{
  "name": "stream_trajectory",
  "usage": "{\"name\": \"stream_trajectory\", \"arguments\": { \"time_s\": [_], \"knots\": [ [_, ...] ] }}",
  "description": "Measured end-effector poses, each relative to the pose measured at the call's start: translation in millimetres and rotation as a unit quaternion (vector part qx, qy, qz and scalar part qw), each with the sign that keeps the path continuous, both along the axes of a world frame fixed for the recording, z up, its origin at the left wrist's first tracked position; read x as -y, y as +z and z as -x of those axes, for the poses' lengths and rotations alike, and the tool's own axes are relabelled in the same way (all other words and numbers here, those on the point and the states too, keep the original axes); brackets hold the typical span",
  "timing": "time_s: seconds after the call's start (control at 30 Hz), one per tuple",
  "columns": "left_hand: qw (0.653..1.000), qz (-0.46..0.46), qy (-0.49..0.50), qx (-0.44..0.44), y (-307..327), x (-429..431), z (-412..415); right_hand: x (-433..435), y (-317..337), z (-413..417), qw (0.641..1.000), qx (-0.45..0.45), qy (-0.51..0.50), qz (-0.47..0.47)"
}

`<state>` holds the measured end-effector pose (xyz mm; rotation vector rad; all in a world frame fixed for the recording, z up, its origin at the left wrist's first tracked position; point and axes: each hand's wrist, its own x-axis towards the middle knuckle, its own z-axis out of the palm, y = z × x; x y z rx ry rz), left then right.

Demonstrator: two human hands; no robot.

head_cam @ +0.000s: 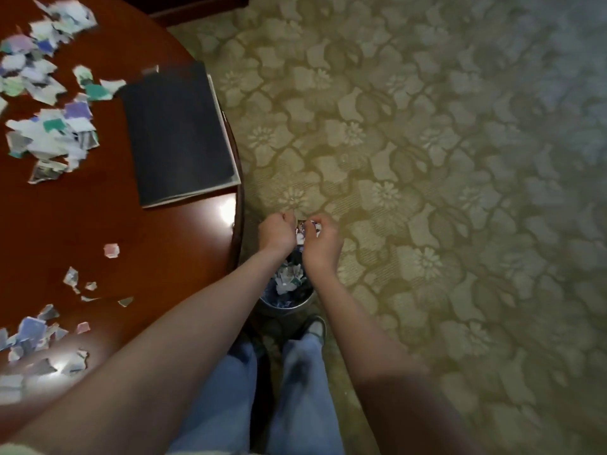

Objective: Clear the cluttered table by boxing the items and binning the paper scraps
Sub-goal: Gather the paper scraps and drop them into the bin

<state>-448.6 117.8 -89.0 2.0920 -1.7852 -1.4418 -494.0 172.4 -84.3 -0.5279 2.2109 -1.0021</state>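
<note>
Your forearms hid most of the bin (289, 300), so only its near rim and some torn paper inside showed; it stood on the carpet (427, 159) just beside the table (115, 231), in front of your shoes. Your left hand (277, 233) was curled into a loose fist above the bin, and I could not tell whether it held anything. Your right hand (322, 244) had its fingers bunched around a small clump of scraps (303, 232), partly hidden between the two hands. More paper scraps (49, 103) lay scattered over the table, blurred at the left edge. The flat dark box (177, 136) lay on the table, its long axis running away from you, one corner overhanging the table's edge.
</note>
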Motion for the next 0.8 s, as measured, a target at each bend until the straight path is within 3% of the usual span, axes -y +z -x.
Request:
{"name": "stream_trajectory", "arguments": {
  "time_s": [0.53, 0.8],
  "knots": [
    [0.993, -0.097, 0.05, 0.038, -174.7, -28.4, -1.5, -28.1, -167.9, -6.0, 0.991, 0.075, -0.042, -0.104],
    [0.987, -0.075, 0.057, 0.13, -251.2, -26.5, -12.3, -25.8, -247.2, -29.5, 0.989, 0.081, 0.003, -0.126]
  ]
}}
